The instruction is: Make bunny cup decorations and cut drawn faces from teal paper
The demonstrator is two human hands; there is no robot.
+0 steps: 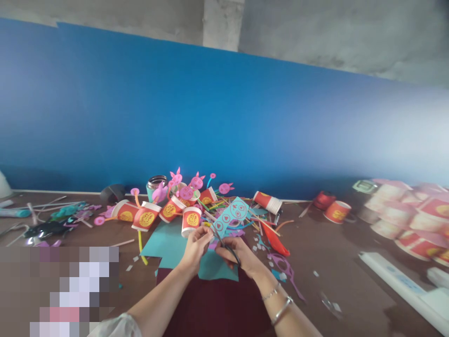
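Note:
A strip of turquoise paper [239, 209] with red circular drawings is pinched at its lower left end by my left hand [198, 247]. My right hand [237, 255] is closed around a pair of dark scissors [224, 245], whose blades point up and left at the strip's lower end. Whether the blades touch the paper I cannot make out. Under both hands lie larger turquoise sheets [219, 267]. A red and white paper cup [191, 221] stands just beyond my left hand.
Several more red cups with pink paper figures [187, 192] crowd the table's back, beside an open flask [156, 182]. Stacked cups [268, 202] lie behind the strip; a big cup pile [414, 206] and a long white box [396, 281] are right. Paper scraps [258, 245] litter the table.

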